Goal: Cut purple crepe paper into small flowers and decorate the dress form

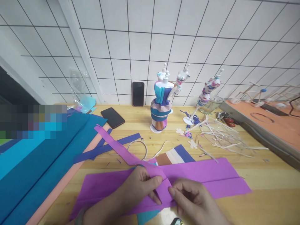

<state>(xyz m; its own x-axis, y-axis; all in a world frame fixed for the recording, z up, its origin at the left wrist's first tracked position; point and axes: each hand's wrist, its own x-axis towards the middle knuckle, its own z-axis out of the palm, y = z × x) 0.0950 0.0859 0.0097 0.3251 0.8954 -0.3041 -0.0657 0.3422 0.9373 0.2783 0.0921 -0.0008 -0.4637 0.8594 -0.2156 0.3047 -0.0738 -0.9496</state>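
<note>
Grip of the left hand is closed on a folded purple strip at lower centre of the frame; the right hand pinches the strip's edge between thumb and fingers. Beneath both, a wide purple sheet spans the lower frame on the desk, with a dressed mannequin standing at upper centre.

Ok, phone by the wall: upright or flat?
Upright: that phone stands on its short edge at the back of the table, before the tiled wall.
</note>
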